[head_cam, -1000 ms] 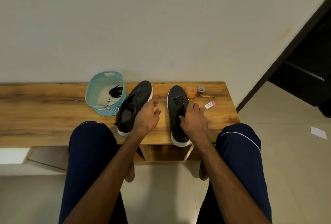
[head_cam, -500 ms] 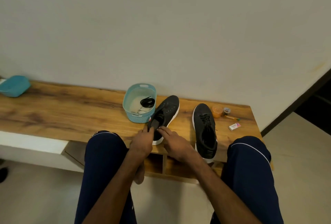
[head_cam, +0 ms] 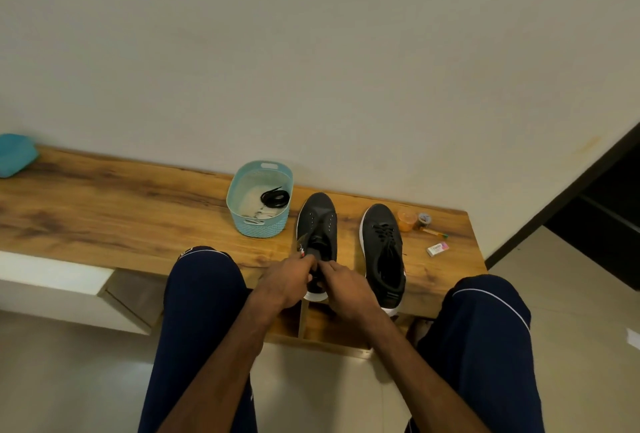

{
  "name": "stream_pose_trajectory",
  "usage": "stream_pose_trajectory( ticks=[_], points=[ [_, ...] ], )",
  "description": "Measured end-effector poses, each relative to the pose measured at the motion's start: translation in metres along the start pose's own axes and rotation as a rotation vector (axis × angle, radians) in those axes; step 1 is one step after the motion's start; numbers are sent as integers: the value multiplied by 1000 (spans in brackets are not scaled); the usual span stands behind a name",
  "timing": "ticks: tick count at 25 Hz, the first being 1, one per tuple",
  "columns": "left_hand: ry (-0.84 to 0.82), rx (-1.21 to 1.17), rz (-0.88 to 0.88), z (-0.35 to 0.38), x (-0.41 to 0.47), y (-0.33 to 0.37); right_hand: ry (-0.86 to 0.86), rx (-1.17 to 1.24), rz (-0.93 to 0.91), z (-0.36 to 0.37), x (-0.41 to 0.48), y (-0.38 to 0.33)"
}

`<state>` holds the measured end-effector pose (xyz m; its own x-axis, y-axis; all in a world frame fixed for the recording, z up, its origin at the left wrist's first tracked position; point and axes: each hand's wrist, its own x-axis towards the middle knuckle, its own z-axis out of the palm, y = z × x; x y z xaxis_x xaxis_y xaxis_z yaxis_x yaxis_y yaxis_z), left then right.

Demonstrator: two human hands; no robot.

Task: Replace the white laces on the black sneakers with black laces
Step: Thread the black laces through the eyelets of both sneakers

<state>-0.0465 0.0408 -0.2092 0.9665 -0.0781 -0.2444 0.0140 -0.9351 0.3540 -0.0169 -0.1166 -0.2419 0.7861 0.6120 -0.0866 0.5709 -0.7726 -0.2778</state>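
- Running along a pale wall (head_cam: 311,51), a wooden bench (head_cam: 138,211) stands on a tiled floor (head_cam: 571,294), with a dark doorway (head_cam: 595,190) to the right.
- A teal basket (head_cam: 235,190) sits far on the bench and holds a coiled black lace (head_cam: 274,197) and white laces (head_cam: 261,214).
- Just right of the basket lies the left shoe (head_cam: 318,221), toe to the wall, its eyelets showing as pale dots.
- The right shoe (head_cam: 382,242) lies parallel beside it, apart, threaded with dark lacing.
- Further right are an orange jar (head_cam: 406,220), a small tin (head_cam: 424,219), a pen (head_cam: 434,232) and an eraser (head_cam: 438,248); a teal thing (head_cam: 15,153) lies at the bench's far left end.
- The left shoe's heel end lies under the fingers of both hands, its white sole edge showing between the wrists.
- The left hand (head_cam: 287,280) reaches in from the near left, fingers curled onto the collar's left side, pinching it.
- The right hand (head_cam: 346,285) comes from the near right, knuckles up, fingers curled over the collar's right side and gripping it.
- The fingertips of the two hands nearly meet over the shoe's opening.
- Both forearms run up between knees in dark trousers (head_cam: 204,294).
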Motion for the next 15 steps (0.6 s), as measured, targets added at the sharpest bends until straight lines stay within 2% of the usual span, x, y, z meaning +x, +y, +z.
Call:
stream_pose_trajectory(
  ticks=[5, 8, 12, 15],
  points=[
    [-27, -56, 23, -5, 1, 3, 5, 47, -37, -1, -10, 9],
    [46, -88, -10, -20, 4, -2, 56, 100, -47, -8, -12, 8],
    [191, 30, -92, -43, 13, -24, 186, 224, 8, -27, 0, 6],
    [204, 98, -159, -50, 23, -40, 220, 246, 38, -42, 29, 1]
  ],
)
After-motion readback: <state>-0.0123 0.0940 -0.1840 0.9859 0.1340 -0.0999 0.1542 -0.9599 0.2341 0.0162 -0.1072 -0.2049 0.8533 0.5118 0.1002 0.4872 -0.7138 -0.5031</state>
